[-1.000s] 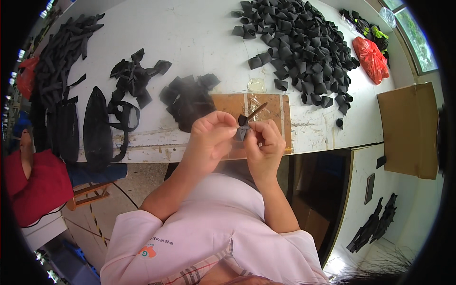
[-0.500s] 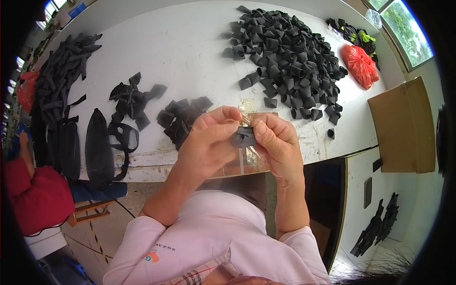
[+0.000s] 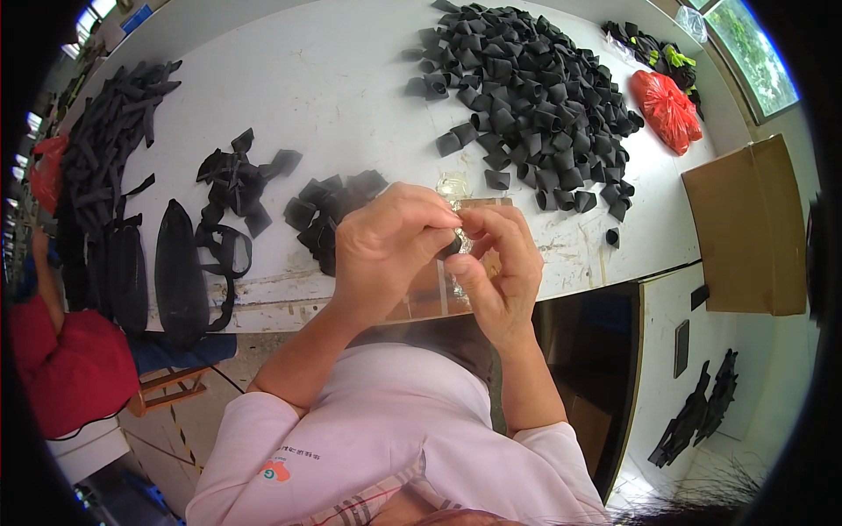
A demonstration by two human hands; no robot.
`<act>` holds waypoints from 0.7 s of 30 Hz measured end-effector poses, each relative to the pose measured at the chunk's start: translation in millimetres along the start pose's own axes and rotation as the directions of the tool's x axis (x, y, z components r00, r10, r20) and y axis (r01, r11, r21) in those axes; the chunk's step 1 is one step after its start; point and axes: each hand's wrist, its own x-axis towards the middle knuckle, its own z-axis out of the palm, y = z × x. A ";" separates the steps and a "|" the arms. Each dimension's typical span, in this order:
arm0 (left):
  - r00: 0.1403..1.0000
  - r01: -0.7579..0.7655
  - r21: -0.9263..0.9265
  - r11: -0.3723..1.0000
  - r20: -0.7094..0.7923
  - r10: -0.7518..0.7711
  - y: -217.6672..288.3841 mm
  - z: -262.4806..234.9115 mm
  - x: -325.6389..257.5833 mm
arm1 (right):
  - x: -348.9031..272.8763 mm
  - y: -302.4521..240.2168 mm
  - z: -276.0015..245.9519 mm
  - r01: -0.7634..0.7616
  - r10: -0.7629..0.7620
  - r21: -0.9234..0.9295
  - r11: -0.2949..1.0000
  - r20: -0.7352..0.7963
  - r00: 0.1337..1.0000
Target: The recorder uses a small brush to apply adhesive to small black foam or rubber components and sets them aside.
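A small black fabric loop (image 3: pixel 452 246) is held up above the front edge of the table, mostly covered by my fingers. My left hand (image 3: pixel 386 245) pinches it from the left, thumb against bent fingers. From the other side my right hand (image 3: pixel 509 272) curves round the loop, its fingertips at its top and its thumb at its lower edge. Beneath both hands lies a brown board (image 3: pixel 430 298) with clear tape over it. Just left of my left hand sits a small pile of black fabric pieces (image 3: pixel 329 206).
A large heap of black loops (image 3: pixel 544 114) covers the table's far right. Other black pieces (image 3: pixel 241 175), a strapped black pouch (image 3: pixel 182 272) and long strips (image 3: pixel 114 123) lie left. At right are a red plastic bag (image 3: pixel 667 112) and cardboard box (image 3: pixel 745 228). A person in red (image 3: pixel 74 368) sits left.
The black loop has turned between my hands and shows less now. My right thumb has moved down, away from its fingertips, and my left fingers have closed over the loop.
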 end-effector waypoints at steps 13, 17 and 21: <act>0.900 0.027 -0.726 0.687 -0.281 -0.333 7.9 10.8 -4.5 | 5.5 -20.2 1.4 0.040 -0.054 -0.194 0.980 -0.071 0.996; 0.930 -0.055 -0.729 0.682 -0.285 -0.230 8.3 19.8 2.0 | 8.3 -18.8 -4.5 -0.082 0.087 0.128 0.988 -0.037 0.995; 0.906 -0.054 -0.457 0.888 -0.396 -0.148 0.4 17.8 -7.7 | 7.8 -15.3 -5.2 -0.059 0.059 0.012 0.998 0.013 0.998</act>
